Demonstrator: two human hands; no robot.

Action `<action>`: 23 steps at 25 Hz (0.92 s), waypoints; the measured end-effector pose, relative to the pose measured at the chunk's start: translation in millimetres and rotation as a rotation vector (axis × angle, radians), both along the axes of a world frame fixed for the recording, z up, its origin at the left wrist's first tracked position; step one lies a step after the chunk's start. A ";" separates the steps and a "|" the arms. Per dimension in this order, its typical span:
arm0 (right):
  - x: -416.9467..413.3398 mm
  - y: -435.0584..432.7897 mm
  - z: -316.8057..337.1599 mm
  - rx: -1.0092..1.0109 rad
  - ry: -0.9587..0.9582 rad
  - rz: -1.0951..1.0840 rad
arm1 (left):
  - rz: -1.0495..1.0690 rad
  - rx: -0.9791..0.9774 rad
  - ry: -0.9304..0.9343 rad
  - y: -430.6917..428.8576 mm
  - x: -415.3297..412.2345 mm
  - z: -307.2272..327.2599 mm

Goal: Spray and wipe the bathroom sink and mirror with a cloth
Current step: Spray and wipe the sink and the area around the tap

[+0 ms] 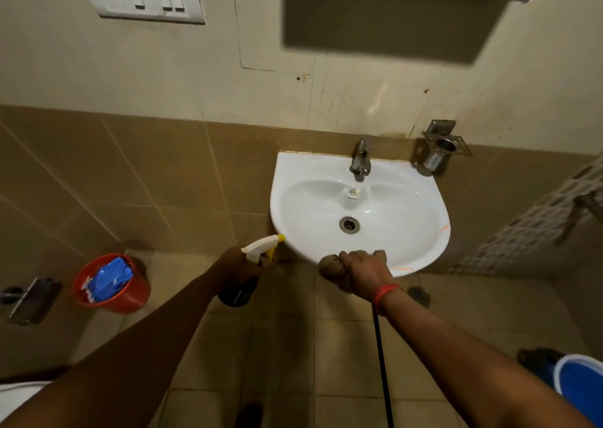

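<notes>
Tiled floor: red bucket left, blue tub, probably, right.

Dim, warm light; wide-angle bending at the edges; glare on the sink; soft blur overall.

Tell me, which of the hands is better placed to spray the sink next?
Probably the left hand: it holds the spray bottle, nozzle beside the sink rim. The right hand grips the cloth.
</notes>
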State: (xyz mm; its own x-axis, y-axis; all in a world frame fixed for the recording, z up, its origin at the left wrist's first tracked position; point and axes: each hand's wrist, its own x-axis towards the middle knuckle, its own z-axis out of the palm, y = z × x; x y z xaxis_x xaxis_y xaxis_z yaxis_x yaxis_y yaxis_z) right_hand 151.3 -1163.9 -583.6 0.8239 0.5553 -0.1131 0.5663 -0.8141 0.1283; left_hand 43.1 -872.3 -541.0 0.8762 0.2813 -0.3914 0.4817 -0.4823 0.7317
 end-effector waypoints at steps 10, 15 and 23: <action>-21.1 151.7 -11.6 0.394 -0.067 -0.177 | 0.113 -0.183 -0.118 90.4 64.9 -0.5; 98.4 260.7 -16.9 0.566 0.206 -0.352 | 0.146 -0.241 -0.155 119.5 96.1 -20.0; 246.7 168.4 -8.9 0.368 0.191 -0.779 | 0.063 -0.252 -0.085 136.6 130.7 -17.7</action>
